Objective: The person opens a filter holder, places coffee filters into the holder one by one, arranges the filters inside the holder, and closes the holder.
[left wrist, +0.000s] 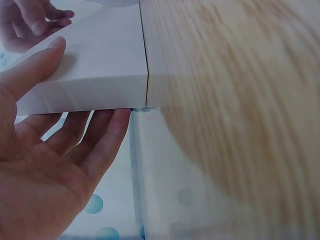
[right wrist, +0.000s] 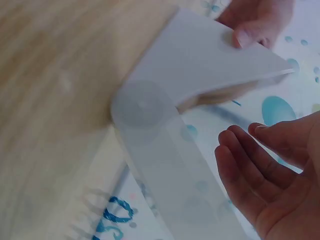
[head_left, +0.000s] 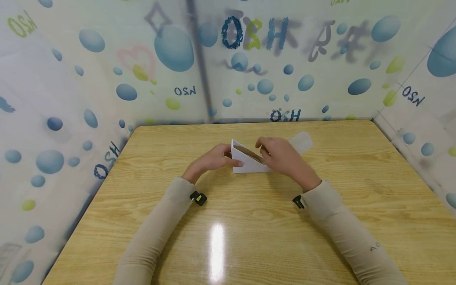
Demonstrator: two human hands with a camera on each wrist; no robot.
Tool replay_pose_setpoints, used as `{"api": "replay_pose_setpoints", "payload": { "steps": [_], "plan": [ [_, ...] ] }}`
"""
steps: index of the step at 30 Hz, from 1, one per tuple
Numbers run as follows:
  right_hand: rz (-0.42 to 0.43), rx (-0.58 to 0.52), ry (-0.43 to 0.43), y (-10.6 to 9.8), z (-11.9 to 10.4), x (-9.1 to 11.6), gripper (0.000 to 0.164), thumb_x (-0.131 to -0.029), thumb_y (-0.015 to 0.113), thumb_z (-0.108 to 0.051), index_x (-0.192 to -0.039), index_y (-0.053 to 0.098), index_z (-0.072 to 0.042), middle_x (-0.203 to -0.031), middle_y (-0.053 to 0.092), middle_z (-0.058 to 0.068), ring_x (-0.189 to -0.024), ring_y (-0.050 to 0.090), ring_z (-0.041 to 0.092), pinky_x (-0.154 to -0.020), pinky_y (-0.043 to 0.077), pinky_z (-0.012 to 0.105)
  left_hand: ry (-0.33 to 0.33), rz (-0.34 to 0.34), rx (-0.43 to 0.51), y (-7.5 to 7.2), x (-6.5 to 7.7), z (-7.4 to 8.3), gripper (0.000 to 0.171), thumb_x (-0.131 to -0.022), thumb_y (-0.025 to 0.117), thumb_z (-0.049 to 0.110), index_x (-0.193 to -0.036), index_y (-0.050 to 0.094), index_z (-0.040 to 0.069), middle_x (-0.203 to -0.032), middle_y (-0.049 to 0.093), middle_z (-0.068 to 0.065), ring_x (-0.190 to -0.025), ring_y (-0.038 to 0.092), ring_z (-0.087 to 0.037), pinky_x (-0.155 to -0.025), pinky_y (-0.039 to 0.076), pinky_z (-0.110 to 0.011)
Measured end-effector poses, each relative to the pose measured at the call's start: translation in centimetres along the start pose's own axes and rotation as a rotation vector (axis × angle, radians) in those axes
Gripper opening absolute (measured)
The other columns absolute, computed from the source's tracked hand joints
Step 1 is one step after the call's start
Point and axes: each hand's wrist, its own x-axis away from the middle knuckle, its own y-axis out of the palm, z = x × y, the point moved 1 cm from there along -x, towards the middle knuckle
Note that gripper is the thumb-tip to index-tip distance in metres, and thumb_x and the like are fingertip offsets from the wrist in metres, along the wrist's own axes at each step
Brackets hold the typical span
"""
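Note:
A white box [head_left: 246,164] with a slanted open top stands near the back middle of the table. Brown contents [head_left: 249,153] show along its sloping opening. My left hand [head_left: 213,157] grips the box's tall end, thumb on the near face and fingers on the far side, as the left wrist view also shows. By the low end is my right hand [head_left: 283,156]; in the right wrist view its fingers [right wrist: 250,167] are loosely bent, apart from the box, holding nothing. A translucent strip [right wrist: 170,165] with a rounded end extends from the box's low corner, partly behind the right hand in the head view.
The wooden table [head_left: 249,221] spreads around both arms, its back edge meeting a patterned wall sheet [head_left: 221,79]. Small black devices sit at the left cuff [head_left: 198,198] and right cuff [head_left: 299,202].

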Motion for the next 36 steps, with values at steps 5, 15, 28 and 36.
{"api": "replay_pose_setpoints", "payload": {
  "steps": [5, 15, 28, 36],
  "plan": [
    [0.075, 0.01, 0.019, -2.3, 0.4, 0.6, 0.02, -0.102, 0.056, -0.008, -0.115, 0.071, -0.005, -0.096, 0.075, 0.01, -0.072, 0.064, 0.021, -0.068, 0.052, 0.039, 0.003, -0.003, 0.007, 0.0, -0.1, 0.1, 0.036, -0.092, 0.077, 0.025, -0.124, 0.068, 0.009, -0.116, 0.075, -0.008, -0.1, 0.07, -0.021, -0.083, 0.053, -0.032],
    [0.124, -0.003, 0.062, -5.1, 2.0, 1.2, 0.017, -0.103, 0.06, -0.011, -0.114, 0.07, -0.004, -0.1, 0.076, 0.013, -0.088, 0.071, 0.026, -0.078, 0.057, 0.047, 0.014, -0.003, -0.01, 0.0, 0.0, 0.1, 0.04, -0.093, 0.077, 0.026, -0.127, 0.066, 0.009, -0.119, 0.074, -0.009, -0.102, 0.069, -0.021, -0.084, 0.053, -0.032],
    [0.082, -0.146, 0.107, -6.9, 3.8, 1.9, 0.027, -0.097, 0.071, -0.016, -0.121, 0.068, -0.004, -0.11, 0.074, 0.015, -0.101, 0.07, 0.03, -0.091, 0.057, 0.051, 0.021, -0.003, -0.007, 0.0, 0.2, 0.1, 0.039, -0.094, 0.076, 0.023, -0.128, 0.066, 0.008, -0.12, 0.074, -0.01, -0.101, 0.068, -0.022, -0.082, 0.052, -0.031],
    [0.119, -0.189, 0.141, -7.4, 4.4, 2.2, 0.028, -0.097, 0.071, -0.015, -0.123, 0.068, -0.004, -0.117, 0.071, 0.016, -0.107, 0.067, 0.033, -0.093, 0.055, 0.052, 0.047, -0.007, -0.014, 0.0, 0.0, -0.1, 0.036, -0.094, 0.076, 0.022, -0.125, 0.068, 0.007, -0.116, 0.074, -0.01, -0.094, 0.068, -0.019, -0.078, 0.051, -0.03]
  ]
}}
